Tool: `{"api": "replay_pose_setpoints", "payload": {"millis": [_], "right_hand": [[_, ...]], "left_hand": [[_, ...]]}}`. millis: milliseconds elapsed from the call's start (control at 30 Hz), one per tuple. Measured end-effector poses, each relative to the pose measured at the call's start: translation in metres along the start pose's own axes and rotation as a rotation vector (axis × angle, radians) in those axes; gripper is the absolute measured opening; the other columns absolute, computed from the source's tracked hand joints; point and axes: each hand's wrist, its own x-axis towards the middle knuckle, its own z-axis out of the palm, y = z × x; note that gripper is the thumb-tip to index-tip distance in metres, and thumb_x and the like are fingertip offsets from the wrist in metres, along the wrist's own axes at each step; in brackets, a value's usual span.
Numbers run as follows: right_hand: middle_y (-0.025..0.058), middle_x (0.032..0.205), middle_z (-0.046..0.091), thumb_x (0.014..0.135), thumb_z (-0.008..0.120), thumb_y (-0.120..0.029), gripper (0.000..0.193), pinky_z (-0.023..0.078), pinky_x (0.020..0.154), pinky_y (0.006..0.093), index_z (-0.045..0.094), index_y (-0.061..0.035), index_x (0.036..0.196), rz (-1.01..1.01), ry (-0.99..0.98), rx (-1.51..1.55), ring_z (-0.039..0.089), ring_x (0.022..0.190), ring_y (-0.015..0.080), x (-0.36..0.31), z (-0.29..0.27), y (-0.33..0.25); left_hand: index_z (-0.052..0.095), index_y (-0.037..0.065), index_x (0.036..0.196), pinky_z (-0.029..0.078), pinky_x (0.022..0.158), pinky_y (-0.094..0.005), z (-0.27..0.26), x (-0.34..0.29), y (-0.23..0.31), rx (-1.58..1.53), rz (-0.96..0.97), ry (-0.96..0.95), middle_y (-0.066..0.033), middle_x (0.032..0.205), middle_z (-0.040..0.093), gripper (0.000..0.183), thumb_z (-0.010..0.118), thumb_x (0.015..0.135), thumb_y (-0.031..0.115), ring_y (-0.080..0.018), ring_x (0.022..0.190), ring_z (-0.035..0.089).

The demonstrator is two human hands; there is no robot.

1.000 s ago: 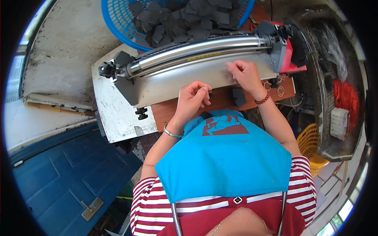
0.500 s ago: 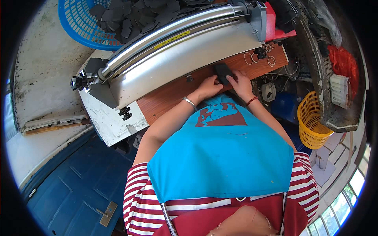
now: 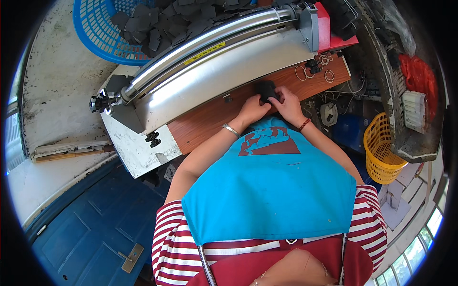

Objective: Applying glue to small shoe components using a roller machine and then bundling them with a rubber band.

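Both hands meet at the front of a reddish-brown wooden board (image 3: 200,126), around a small bunch of black flat pieces (image 3: 265,89). My left hand (image 3: 254,108) grips the bunch from its near left side, fingers curled. On the other side my right hand (image 3: 288,105) is closed on it too, with the thumb laid across its near end. The fingertips under the pieces are hidden, and I cannot tell how many pieces there are. Just beyond the hands stands a machine with a long shiny metal roller (image 3: 210,38) and a sloping metal plate (image 3: 229,61).
Behind the roller a blue plastic basket (image 3: 102,45) is heaped with dark flat pieces (image 3: 176,21). Whitish rings (image 3: 329,76) lie at the board's right end. A yellow basket (image 3: 381,152) stands at the right, near a red plastic bag (image 3: 417,71). A blue door (image 3: 90,229) is at lower left.
The black pieces, which looked like a neat block, now appear less even, their far end shifted slightly left. Both hands have moved a little and still hold them. The whole view has shifted slightly.
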Motion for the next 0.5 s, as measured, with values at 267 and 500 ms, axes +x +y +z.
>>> {"api": "replay_pose_setpoints", "payload": {"millis": [267, 500], "right_hand": [[0.0, 0.089, 0.066, 0.087, 0.07, -0.016, 0.029, 0.045, 0.063, 0.0201, 0.061, -0.0009, 0.11, 0.274, -0.239, 0.837, 0.057, 0.074, 0.0051, -0.004, -0.032, 0.007], [0.0037, 0.094, 0.065, 0.087, 0.068, -0.014, 0.035, 0.049, 0.067, 0.0244, 0.062, 0.0006, 0.119, -0.1, -0.086, 0.666, 0.059, 0.078, 0.0111, -0.012, -0.056, -0.031]], "left_hand": [[0.057, -0.001, 0.112, 0.052, 0.063, -0.0336, -0.026, -0.042, 0.044, -0.617, -0.094, -0.007, -0.0083, 0.084, 0.066, 0.043, 0.061, 0.089, 0.034, -0.0164, 0.077, 0.066], [0.056, 0.0, 0.114, 0.05, 0.056, -0.0242, -0.03, -0.054, 0.064, -0.553, 0.11, 0.039, -0.0055, 0.088, 0.065, 0.027, 0.056, 0.096, 0.021, -0.0087, 0.07, 0.062]]}}
